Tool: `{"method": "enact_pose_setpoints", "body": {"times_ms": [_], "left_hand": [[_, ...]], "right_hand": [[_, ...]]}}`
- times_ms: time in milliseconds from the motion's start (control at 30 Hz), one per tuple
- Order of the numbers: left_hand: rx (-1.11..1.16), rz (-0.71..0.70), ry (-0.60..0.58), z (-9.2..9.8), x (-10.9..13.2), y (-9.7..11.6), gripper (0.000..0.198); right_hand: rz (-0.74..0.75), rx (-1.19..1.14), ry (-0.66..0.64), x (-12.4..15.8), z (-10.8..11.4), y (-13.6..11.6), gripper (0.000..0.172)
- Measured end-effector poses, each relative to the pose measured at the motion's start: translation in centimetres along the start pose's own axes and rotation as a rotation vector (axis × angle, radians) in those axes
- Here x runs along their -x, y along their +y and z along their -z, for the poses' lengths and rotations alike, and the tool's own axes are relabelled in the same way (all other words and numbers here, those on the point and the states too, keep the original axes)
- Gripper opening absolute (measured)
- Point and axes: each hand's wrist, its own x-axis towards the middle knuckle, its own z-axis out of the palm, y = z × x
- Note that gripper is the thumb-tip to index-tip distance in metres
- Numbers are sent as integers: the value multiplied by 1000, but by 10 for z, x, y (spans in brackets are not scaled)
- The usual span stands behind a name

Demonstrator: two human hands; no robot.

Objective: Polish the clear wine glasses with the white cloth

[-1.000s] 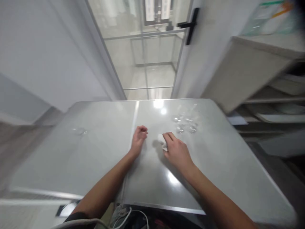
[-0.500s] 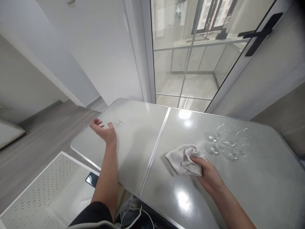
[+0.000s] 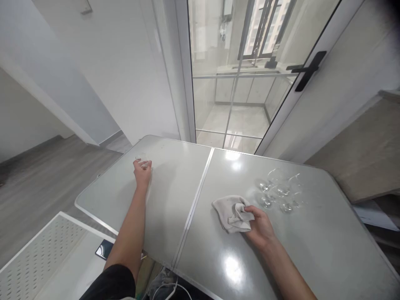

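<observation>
My left hand [image 3: 143,171] is at the far left part of the table, its fingers closed around a small clear glass [image 3: 141,157]. Only the glass's upper part shows above the fingers; the rest is hidden. My right hand [image 3: 260,227] grips a crumpled light grey cloth [image 3: 230,212] by its right side, thumb on top. The cloth lies low over the table, right of the metal seam. Beyond this hand, to the right, stand several clear glasses [image 3: 283,191] grouped close together; their outlines are faint.
The glossy pale table [image 3: 175,187] has a metal seam [image 3: 195,200] across it. A white perforated chair [image 3: 46,250] stands at the lower left with a phone [image 3: 104,249] on it. Behind the table is a glass door [image 3: 215,100] with a black handle [image 3: 309,71].
My left hand has gone from open beside the small glass to closed around it. My right hand still holds the cloth. The camera view has shifted, so the table appears lower and further left.
</observation>
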Motion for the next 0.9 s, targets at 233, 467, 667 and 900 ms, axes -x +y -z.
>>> {"method": "enact_pose_setpoints", "body": {"times_ms": [233,467,667,900], "left_hand": [[30,-339,-343,-8,89,63,54],[-1,-630,-798,-10,204,106,58],[-98,-745,-823,-7,234,108,66],[-542,-821,-904,-6,248,122,61]], "right_hand": [[-108,-94,21,3,-11,-3,38],[14,37,25,-1,-11,8,19],[44,86,12,8,-15,-7,39],[75,100,-14,10,-20,2,32]]}}
